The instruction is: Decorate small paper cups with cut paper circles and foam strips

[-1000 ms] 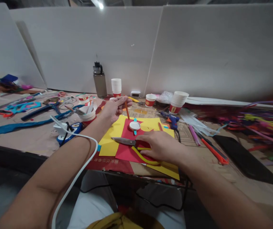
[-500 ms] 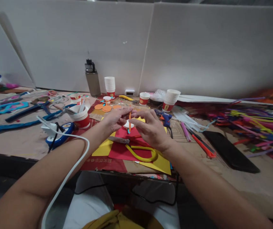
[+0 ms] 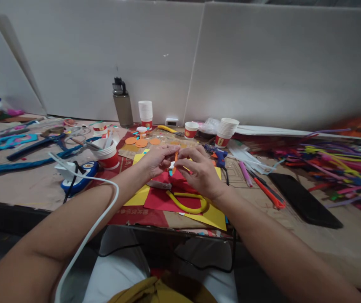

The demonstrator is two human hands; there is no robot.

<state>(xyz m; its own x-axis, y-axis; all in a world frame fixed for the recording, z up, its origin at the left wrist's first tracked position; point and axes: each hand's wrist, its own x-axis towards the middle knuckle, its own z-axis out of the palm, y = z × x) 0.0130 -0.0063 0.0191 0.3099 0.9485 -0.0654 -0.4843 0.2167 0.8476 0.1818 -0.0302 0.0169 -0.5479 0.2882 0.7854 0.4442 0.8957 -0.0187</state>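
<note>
A thin orange strip [image 3: 176,157] stands upright between my two hands, above a red sheet [image 3: 158,201] laid over yellow paper [image 3: 216,216]. My left hand [image 3: 159,160] pinches it near the top with thumb and forefinger. From the other side, the bent fingers of my right hand [image 3: 201,172] close on the strip lower down. Just below the fingertips shows a small white round piece with a bit of blue [image 3: 171,171], partly hidden. On the sheet under the hands lie a grey blade [image 3: 159,184] and a yellow loop [image 3: 204,206], which look like scissors.
Orange discs [image 3: 141,143] lie beyond my hands. A cup of tools [image 3: 109,158] and a blue power strip [image 3: 87,173] with a white cable stand left. A glue gun [image 3: 220,156], red-handled cutter [image 3: 271,195], black phone [image 3: 305,200] and coloured pipe cleaners [image 3: 341,162] are right.
Both hands have shifted slightly right with the orange strip. My right fingers have come in closer around it. The tools and cups on the table have stayed where they were.
</note>
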